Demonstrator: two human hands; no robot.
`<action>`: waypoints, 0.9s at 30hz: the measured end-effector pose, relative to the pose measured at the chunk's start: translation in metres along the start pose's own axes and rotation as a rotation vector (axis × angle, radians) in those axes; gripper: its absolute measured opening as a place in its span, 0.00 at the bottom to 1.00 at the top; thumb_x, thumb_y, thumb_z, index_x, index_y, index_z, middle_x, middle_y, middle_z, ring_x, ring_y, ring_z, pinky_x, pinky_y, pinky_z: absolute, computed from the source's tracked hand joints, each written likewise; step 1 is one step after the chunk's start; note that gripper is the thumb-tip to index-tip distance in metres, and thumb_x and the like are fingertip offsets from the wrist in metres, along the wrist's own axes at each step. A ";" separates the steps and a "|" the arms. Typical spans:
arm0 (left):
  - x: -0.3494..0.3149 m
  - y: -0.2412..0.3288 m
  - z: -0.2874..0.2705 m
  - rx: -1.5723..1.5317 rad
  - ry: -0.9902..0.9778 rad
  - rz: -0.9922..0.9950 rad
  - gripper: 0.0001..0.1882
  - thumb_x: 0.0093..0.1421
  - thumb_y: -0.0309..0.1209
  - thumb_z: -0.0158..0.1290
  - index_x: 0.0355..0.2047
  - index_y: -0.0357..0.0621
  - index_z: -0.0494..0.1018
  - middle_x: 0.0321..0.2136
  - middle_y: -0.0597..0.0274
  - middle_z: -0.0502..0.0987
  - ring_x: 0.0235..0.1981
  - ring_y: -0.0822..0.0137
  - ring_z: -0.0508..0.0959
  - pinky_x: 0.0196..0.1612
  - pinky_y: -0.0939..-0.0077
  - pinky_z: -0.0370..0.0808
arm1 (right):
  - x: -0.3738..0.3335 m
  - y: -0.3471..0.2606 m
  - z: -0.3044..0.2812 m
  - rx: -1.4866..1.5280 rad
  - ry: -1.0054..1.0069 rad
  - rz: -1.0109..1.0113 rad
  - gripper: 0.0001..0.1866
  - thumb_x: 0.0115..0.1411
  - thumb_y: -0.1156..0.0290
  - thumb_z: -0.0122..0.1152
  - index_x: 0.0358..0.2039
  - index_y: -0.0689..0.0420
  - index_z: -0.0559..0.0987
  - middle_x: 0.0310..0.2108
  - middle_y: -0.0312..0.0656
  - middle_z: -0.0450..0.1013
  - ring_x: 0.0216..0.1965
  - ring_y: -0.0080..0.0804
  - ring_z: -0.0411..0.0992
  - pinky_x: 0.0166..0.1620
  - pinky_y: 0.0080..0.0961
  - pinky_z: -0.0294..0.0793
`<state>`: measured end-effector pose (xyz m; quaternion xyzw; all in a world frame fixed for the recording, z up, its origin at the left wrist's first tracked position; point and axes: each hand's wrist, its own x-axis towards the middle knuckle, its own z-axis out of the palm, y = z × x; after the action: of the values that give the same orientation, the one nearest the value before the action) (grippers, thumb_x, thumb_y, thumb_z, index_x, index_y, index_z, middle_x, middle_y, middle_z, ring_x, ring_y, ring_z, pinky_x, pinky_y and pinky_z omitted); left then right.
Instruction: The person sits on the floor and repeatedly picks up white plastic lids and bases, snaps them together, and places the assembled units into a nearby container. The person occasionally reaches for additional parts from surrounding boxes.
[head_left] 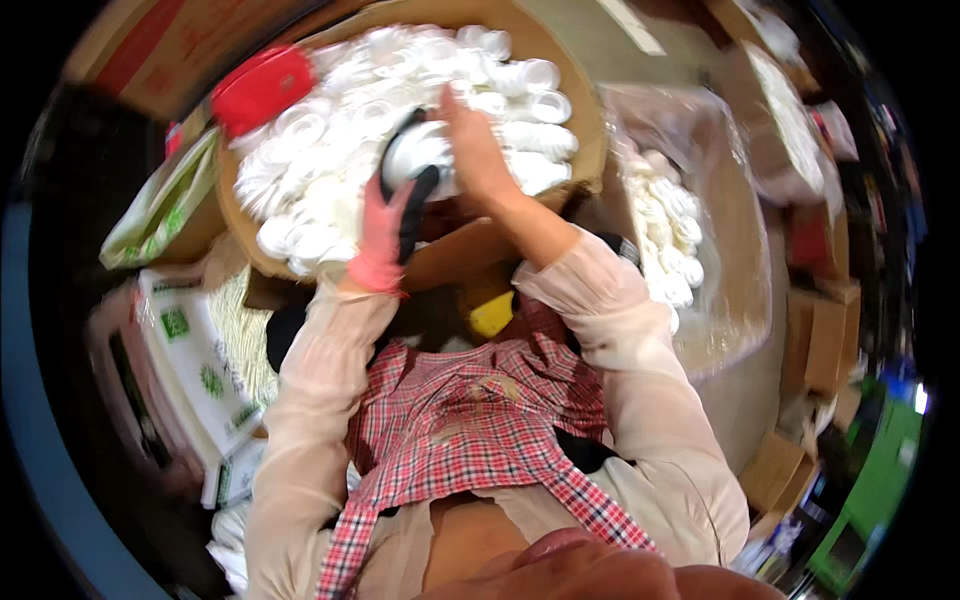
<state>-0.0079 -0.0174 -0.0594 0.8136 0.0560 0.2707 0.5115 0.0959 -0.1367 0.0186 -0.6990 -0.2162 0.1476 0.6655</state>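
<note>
Looks like a workshop or packing area. Large brown cardboard box (584, 90) holds a heap of loose white round plastic pieces (370, 115), bulk quantity, beyond household use. Just right of box: brown carton lined with clear plastic film (735, 250), more whitish pieces inside. Farther right of box, tan cardboard cartons (830, 335) crowd the grey floor (738, 420). Lower left of box sits a white plastic sack with green marks (195, 350). Below box, worker wears a red-and-white checked cloth apron (440, 450).

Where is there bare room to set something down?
Bare floor shows between the brown carton and the upper-right box. The plastic-lined box shows bare lining right of its pale pieces. The brown carton is crowded: white pieces, a red pouch, the left hand and right hand above.
</note>
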 end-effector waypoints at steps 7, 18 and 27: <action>0.039 0.032 -0.021 -0.914 -0.267 -0.195 0.28 0.69 0.43 0.32 0.64 0.40 0.51 0.61 0.50 0.60 0.61 0.56 0.63 0.62 0.57 0.60 | -0.045 -0.016 -0.104 0.107 -0.178 0.064 0.35 0.45 0.70 0.72 0.55 0.56 0.68 0.46 0.40 0.69 0.48 0.31 0.68 0.49 0.27 0.70; 0.043 0.005 -0.065 0.032 -0.204 -0.454 0.19 0.62 0.33 0.50 0.50 0.33 0.71 0.44 0.56 0.76 0.48 0.68 0.73 0.54 0.75 0.66 | -0.193 0.310 -0.449 -0.710 0.936 0.624 0.39 0.34 0.62 0.80 0.47 0.64 0.73 0.39 0.48 0.75 0.38 0.33 0.74 0.41 0.29 0.72; 0.019 -0.045 -0.091 0.674 -0.440 -0.333 0.26 0.51 0.40 0.59 0.48 0.42 0.71 0.46 0.50 0.74 0.51 0.52 0.71 0.55 0.64 0.66 | -0.106 0.253 -0.424 -0.707 0.544 0.419 0.16 0.54 0.66 0.64 0.40 0.61 0.80 0.33 0.41 0.78 0.34 0.27 0.75 0.40 0.21 0.72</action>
<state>-0.0286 0.0839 -0.0605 0.9532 0.1615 -0.0289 0.2538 0.2405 -0.5625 -0.2112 -0.9237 0.0739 0.0080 0.3758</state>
